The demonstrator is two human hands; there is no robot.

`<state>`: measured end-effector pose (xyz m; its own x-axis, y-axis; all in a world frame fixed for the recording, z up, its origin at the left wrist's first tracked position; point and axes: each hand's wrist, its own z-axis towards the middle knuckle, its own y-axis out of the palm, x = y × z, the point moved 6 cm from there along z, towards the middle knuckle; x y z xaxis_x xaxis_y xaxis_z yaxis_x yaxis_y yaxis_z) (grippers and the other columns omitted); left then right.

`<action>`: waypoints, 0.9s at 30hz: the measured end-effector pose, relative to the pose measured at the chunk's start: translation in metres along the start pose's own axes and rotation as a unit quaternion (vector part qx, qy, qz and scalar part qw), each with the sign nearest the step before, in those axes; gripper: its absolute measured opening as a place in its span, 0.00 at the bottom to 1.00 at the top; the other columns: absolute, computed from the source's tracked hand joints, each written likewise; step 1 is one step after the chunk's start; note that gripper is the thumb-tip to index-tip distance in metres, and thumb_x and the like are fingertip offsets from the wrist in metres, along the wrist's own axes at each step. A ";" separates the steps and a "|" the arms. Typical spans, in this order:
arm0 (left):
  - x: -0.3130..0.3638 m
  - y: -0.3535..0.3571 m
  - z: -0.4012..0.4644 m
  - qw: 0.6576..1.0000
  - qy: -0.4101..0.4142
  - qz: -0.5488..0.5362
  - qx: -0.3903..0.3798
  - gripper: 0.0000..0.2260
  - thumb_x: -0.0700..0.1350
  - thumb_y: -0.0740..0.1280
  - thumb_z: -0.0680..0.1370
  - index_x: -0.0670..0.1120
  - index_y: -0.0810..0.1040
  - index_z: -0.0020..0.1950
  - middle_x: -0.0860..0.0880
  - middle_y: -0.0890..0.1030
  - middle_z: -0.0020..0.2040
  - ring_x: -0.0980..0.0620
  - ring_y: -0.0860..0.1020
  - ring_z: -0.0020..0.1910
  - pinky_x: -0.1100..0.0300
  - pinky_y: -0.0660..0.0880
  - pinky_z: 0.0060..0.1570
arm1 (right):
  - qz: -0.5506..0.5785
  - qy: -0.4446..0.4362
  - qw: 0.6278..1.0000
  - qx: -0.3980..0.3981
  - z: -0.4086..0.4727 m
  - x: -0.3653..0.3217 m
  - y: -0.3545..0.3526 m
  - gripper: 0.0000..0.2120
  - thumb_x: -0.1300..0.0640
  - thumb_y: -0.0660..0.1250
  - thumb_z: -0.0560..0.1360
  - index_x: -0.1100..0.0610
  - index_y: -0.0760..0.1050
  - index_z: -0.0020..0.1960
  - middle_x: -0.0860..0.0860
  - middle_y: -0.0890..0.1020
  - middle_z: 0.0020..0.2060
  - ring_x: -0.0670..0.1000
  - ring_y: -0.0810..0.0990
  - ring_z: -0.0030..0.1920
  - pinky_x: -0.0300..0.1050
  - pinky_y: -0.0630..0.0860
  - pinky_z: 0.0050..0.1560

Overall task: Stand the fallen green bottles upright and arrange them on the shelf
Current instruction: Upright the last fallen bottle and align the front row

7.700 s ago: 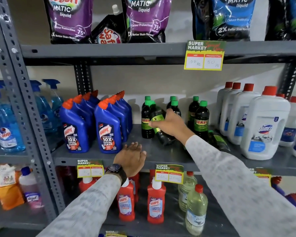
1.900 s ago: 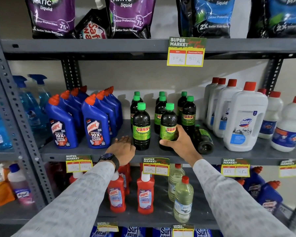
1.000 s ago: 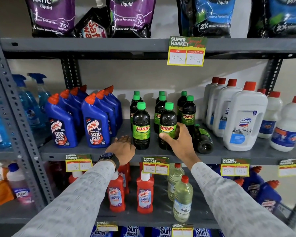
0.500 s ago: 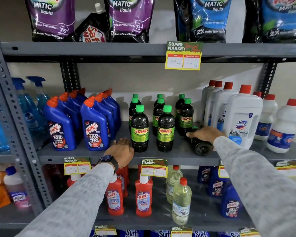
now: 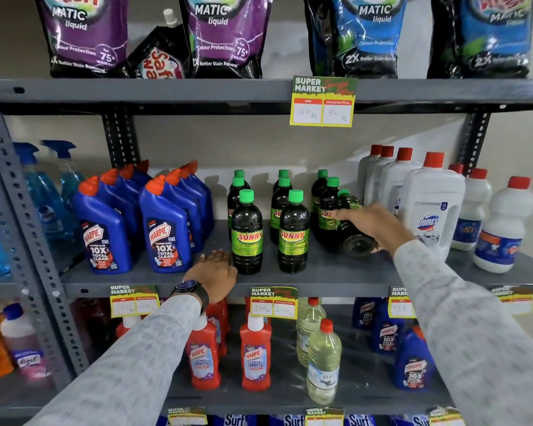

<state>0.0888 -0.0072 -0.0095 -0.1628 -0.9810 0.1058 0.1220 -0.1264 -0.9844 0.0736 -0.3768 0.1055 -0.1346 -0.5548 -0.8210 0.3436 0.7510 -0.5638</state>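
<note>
Several dark green-capped Sunny bottles stand upright in three rows on the grey middle shelf (image 5: 336, 273); the front two are a left bottle (image 5: 246, 235) and a middle bottle (image 5: 293, 235). One fallen green bottle (image 5: 353, 230) is tilted, its base toward me and its cap raised toward the back, just right of the third row. My right hand (image 5: 371, 224) is wrapped over its body. My left hand (image 5: 214, 273) rests flat on the shelf's front edge, left of the front-left bottle, holding nothing.
Blue Harpic bottles (image 5: 165, 232) stand close on the left and white Domex bottles (image 5: 431, 207) on the right of the green group. Detergent pouches fill the shelf above. Red and clear bottles sit on the shelf below. A price tag (image 5: 323, 101) hangs overhead.
My right hand let go of the middle front bottle, now standing upright, moved right to the fallen bottle and closed over it; its cap end has lifted. My left hand stayed put.
</note>
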 end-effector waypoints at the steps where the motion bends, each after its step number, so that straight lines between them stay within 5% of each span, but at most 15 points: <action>1: 0.000 0.000 0.001 1.000 0.001 -0.002 0.000 0.28 0.52 0.46 0.85 0.44 0.55 0.84 0.43 0.57 0.84 0.47 0.55 0.84 0.49 0.50 0.82 | 0.013 -0.017 1.000 0.018 -0.004 0.000 0.002 0.41 0.26 0.75 0.54 0.58 0.79 0.52 0.54 0.84 0.44 0.58 0.85 0.44 0.46 0.79 0.33; 10: -0.001 0.001 0.002 1.000 -0.001 -0.016 0.011 0.28 0.52 0.48 0.84 0.45 0.56 0.84 0.43 0.59 0.84 0.47 0.56 0.83 0.48 0.51 0.82 | 0.060 -0.149 0.981 0.111 -0.036 0.027 0.051 0.33 0.38 0.80 0.65 0.51 0.65 0.56 0.49 0.78 0.50 0.55 0.78 0.48 0.54 0.77 0.50; 16: -0.002 0.002 0.001 1.000 -0.002 -0.013 0.008 0.28 0.52 0.47 0.84 0.45 0.55 0.84 0.44 0.57 0.84 0.47 0.56 0.84 0.48 0.50 0.81 | 0.047 -0.160 0.978 0.129 -0.041 0.030 0.061 0.35 0.34 0.80 0.61 0.48 0.65 0.55 0.45 0.78 0.48 0.51 0.78 0.47 0.50 0.75 0.45; 19: 0.000 0.001 0.001 1.000 -0.001 -0.013 0.007 0.28 0.52 0.47 0.84 0.45 0.55 0.84 0.44 0.57 0.84 0.48 0.55 0.84 0.48 0.50 0.82 | 0.093 -0.177 0.975 0.100 -0.037 0.035 0.065 0.36 0.36 0.81 0.62 0.46 0.65 0.60 0.45 0.79 0.53 0.47 0.79 0.50 0.49 0.76 0.50; 22: 0.000 0.001 0.001 1.000 -0.001 -0.014 0.006 0.28 0.52 0.47 0.85 0.45 0.55 0.84 0.44 0.57 0.84 0.48 0.55 0.84 0.48 0.50 0.82 | 0.161 -0.183 0.970 0.019 -0.028 0.045 0.068 0.35 0.51 0.81 0.70 0.48 0.67 0.70 0.42 0.81 0.55 0.40 0.79 0.54 0.42 0.74 0.55; 24: -0.001 0.001 0.001 1.000 -0.001 -0.013 0.005 0.28 0.52 0.47 0.85 0.45 0.55 0.84 0.44 0.57 0.84 0.48 0.55 0.84 0.48 0.50 0.82 | 0.171 -0.179 0.969 -0.006 -0.023 0.053 0.069 0.34 0.60 0.77 0.73 0.50 0.68 0.75 0.45 0.82 0.58 0.44 0.81 0.58 0.46 0.75 0.61; 27: 0.000 0.001 0.001 1.000 -0.002 -0.012 0.002 0.28 0.52 0.47 0.85 0.45 0.55 0.84 0.44 0.57 0.85 0.48 0.55 0.84 0.49 0.50 0.82 | 0.155 -0.185 0.970 0.017 -0.027 0.054 0.067 0.30 0.59 0.78 0.73 0.50 0.70 0.71 0.46 0.81 0.58 0.44 0.80 0.57 0.45 0.76 0.57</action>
<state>0.0900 -0.0073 -0.0103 -0.1617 -0.9783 0.1294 0.1223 -0.1500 -0.9811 0.0647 -0.3467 0.0209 0.3209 -0.4001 -0.8585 0.3465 0.8932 -0.2867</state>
